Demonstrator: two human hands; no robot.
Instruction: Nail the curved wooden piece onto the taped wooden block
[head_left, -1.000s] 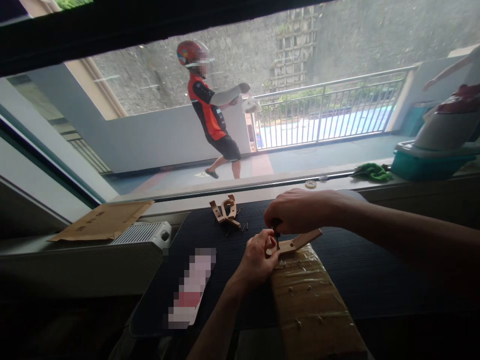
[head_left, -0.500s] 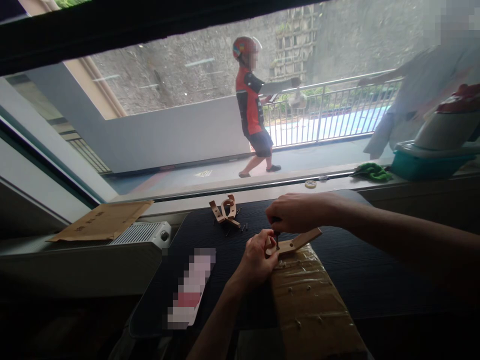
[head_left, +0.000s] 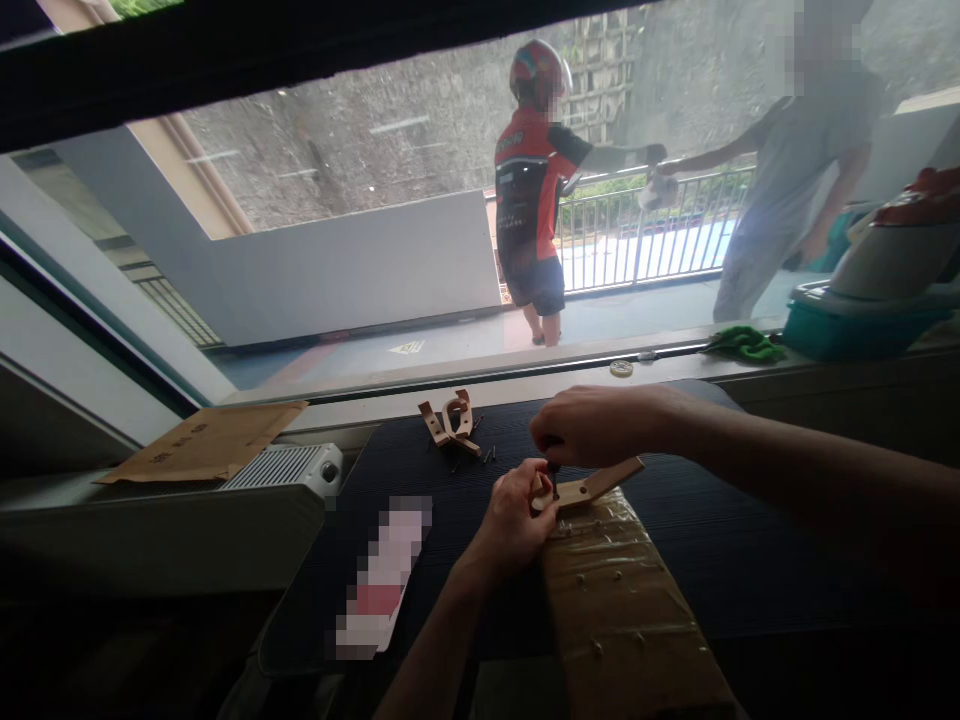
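Note:
A bent wooden hook (head_left: 584, 491) with a hole in it lies across the far end of a tape-wrapped cardboard box (head_left: 626, 610). My left hand (head_left: 517, 510) pinches the hook's left end. Above it, my right hand (head_left: 574, 425) is closed around the handle of a screwdriver (head_left: 555, 482), whose shaft points down at the hook near my left fingers. The handle is mostly hidden in my fist. Several screws (head_left: 598, 649) stick out of the box's top. More wooden hooks (head_left: 454, 425) lie in a pile on the dark table, with loose screws (head_left: 489, 455) beside them.
A blurred flat packet (head_left: 386, 575) lies on the dark table (head_left: 330, 600) at left. A brown envelope (head_left: 202, 440) rests on a white radiator (head_left: 277, 466). On the sill are a tape roll (head_left: 621, 368), a green cloth (head_left: 746, 344) and a teal box (head_left: 844, 325). Two people stand outside the window.
My right hand has shifted very slightly on the screwdriver; my left hand and the hook stay put. Outside, the helmeted person has moved right, and both people's hands now meet at a bag.

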